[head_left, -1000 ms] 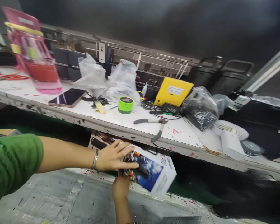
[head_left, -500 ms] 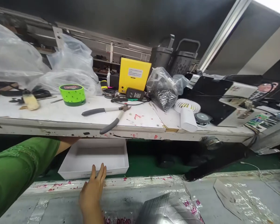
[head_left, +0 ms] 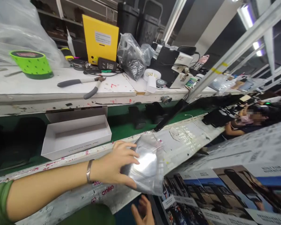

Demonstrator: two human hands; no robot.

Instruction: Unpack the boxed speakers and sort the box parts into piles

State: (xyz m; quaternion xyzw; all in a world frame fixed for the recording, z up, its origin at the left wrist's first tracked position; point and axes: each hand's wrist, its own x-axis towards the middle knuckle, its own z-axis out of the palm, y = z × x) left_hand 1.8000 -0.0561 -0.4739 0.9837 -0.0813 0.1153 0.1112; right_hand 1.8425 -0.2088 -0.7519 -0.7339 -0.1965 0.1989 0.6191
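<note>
My left hand (head_left: 118, 162), with a bracelet at the wrist, reaches across from the left and grips a shiny clear plastic packet (head_left: 146, 165) over the near work surface. Below the packet, my right hand (head_left: 144, 211) is raised with its fingers apart and holds nothing. An open white box (head_left: 77, 134) sits under the shelf, left of my left hand. Pliers with grey handles (head_left: 69, 82) lie on the white shelf above the box.
The white shelf (head_left: 121, 86) holds a green tape roll (head_left: 32, 64), a yellow box (head_left: 100, 39), a bag of black material (head_left: 132, 57) and a small white fan (head_left: 151, 81). Printed cartons (head_left: 224, 187) stand at the lower right. People (head_left: 255, 117) sit farther right.
The view has swung right. My left hand has left the white box area and now holds the plastic packet. My right hand has moved away from the box front to below the packet.
</note>
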